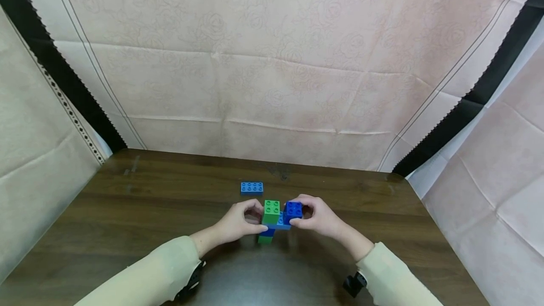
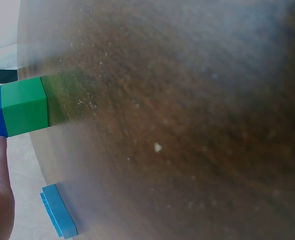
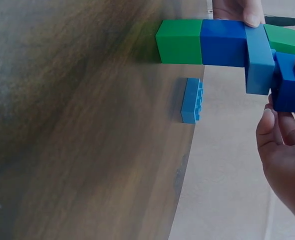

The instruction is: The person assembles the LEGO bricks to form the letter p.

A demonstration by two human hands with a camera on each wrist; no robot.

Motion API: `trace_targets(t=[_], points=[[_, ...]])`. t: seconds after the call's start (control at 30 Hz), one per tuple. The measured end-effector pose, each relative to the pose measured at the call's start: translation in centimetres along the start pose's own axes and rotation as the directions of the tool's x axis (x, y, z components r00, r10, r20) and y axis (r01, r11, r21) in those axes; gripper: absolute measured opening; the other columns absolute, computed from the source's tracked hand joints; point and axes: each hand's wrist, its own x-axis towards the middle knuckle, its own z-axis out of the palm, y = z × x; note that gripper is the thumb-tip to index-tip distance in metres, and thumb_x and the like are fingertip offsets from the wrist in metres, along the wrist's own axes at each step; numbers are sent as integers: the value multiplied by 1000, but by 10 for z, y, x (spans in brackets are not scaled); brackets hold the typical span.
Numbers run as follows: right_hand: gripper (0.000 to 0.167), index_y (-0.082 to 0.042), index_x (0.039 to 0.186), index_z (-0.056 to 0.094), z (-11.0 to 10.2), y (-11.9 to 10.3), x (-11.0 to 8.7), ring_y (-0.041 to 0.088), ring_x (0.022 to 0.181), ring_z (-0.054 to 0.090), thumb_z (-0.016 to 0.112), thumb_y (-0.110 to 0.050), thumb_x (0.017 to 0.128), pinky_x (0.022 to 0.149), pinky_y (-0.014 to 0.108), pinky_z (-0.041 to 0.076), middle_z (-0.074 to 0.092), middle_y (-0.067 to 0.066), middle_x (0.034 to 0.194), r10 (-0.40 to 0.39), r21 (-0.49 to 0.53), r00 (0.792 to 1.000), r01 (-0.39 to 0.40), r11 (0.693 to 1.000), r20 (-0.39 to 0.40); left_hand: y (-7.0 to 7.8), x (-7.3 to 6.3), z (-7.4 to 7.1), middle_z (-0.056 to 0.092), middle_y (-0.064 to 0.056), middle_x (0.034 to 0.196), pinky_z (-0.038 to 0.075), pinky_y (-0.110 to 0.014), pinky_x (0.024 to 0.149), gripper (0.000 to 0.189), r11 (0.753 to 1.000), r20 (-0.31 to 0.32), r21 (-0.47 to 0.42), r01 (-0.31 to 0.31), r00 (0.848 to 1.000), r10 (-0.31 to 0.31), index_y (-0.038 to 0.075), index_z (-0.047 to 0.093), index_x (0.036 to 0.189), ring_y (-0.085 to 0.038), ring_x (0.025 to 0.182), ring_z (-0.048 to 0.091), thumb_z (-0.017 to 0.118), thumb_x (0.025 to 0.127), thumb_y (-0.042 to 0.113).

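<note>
Between the two hands stands a brick tower. At its base, a green brick (image 3: pixel 180 42) touches the table, with a dark blue brick (image 3: pixel 222 42) on it and a longer light blue brick (image 3: pixel 259 60) across that. A second green brick (image 1: pixel 271 211) sits on the light blue brick's left half. My left hand (image 1: pixel 233 222) grips the tower from the left, thumb at the light blue brick beside the upper green one. With thumb and fingers, my right hand (image 1: pixel 320 218) pinches another dark blue brick (image 1: pixel 293 210) at the light blue brick's right half, slightly tilted in the right wrist view.
A loose light blue brick (image 1: pixel 251 188) lies studs up on the brown wooden table (image 1: pixel 170 192), behind the tower. Pale cloth walls (image 1: pixel 255 84) stand around the back and sides. Dark wrist-worn devices (image 1: pixel 354 284) show at the sleeves.
</note>
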Motion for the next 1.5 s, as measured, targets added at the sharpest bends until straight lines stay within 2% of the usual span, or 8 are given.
trace_targets(t=[0.23, 0.47, 0.7, 0.87, 1.0, 1.23, 1.37, 1.5], points=[[34, -3, 113, 63, 0, -1, 4, 14, 81, 53, 69, -20, 84, 69, 26, 52, 60, 9, 100, -5, -27, 1000, 5, 1000, -2, -3, 3, -4, 62, -7, 103, 55, -30, 84, 30, 1000, -5, 13, 4, 1000, -4, 9, 58, 102, -18, 96, 59, 75, 80, 20], [35, -3, 115, 62, 0, 1, 6, 15, 84, 54, 70, -19, 84, 73, 26, 53, 61, 8, 101, -17, -13, 1000, 17, 1000, -12, -3, 4, -7, 62, -7, 103, 55, -30, 83, 30, 1000, -5, 18, -3, 1000, 3, 8, 57, 101, -19, 96, 59, 75, 79, 20], [35, -3, 114, 62, -4, 3, 10, 13, 84, 55, 70, -19, 84, 74, 24, 53, 60, 8, 99, -21, -27, 1000, 21, 999, 19, -2, 8, -11, 61, -7, 102, 55, -29, 82, 29, 1000, 3, 13, -16, 1000, 16, 10, 57, 100, -19, 96, 58, 75, 80, 20], [32, -4, 112, 64, 1, 0, 8, 10, 84, 55, 71, -15, 83, 75, 25, 54, 61, 8, 97, -92, -20, 996, 92, 996, 4, -3, 8, -15, 60, -6, 100, 56, -28, 81, 27, 998, 15, 50, -34, 999, 34, 11, 56, 98, -20, 95, 57, 74, 80, 21], [32, -4, 113, 64, 11, -5, 8, 11, 87, 55, 70, -15, 83, 77, 28, 54, 61, 9, 100, -137, 32, 990, 138, 990, -16, -4, 3, -16, 62, -5, 100, 56, -27, 77, 27, 996, 19, 81, -39, 999, 37, 12, 55, 97, -19, 94, 59, 74, 80, 20], [31, -3, 113, 63, 15, -2, 11, 10, 86, 56, 69, -14, 85, 75, 28, 55, 62, 13, 101, -88, 97, 996, 90, 991, -33, -3, 0, -13, 63, -5, 101, 57, -28, 75, 28, 997, 48, 61, -36, 998, 33, 12, 55, 99, -19, 97, 60, 74, 80, 19], [32, -1, 114, 62, 13, 3, 12, 11, 85, 57, 68, -13, 85, 76, 24, 55, 60, 15, 102, -50, 137, 998, 54, 989, -33, -2, 2, -10, 62, -6, 99, 57, -28, 76, 30, 997, 34, 68, -36, 999, 34, 10, 55, 99, -19, 95, 60, 75, 80, 22], [34, 1, 116, 60, 13, 7, 14, 12, 84, 58, 67, -13, 86, 75, 23, 55, 59, 18, 104, -45, 168, 999, 50, 984, -30, -4, 2, -8, 62, -7, 99, 57, -29, 77, 31, 997, 22, 73, -35, 999, 33, 9, 53, 100, -18, 93, 62, 74, 80, 21]])
